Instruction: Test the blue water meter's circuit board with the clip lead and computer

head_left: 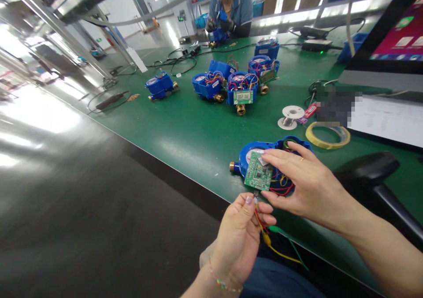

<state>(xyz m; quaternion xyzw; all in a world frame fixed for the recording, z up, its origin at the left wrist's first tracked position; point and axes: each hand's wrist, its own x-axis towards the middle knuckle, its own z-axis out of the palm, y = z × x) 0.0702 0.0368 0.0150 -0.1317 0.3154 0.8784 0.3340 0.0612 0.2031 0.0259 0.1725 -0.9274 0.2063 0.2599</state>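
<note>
My right hand holds a small green circuit board by its edges, over an open blue water meter on the green mat. Red and yellow wires run from the board into the meter. Just below the board, my left hand pinches a small connector with red, yellow and green leads that hang down toward my lap. The connector's tip touches the board's lower edge.
Several more blue meters with wires stand farther back on the green table. A solder spool, a yellow tape ring and a monitor lie to the right. A person works at the far end.
</note>
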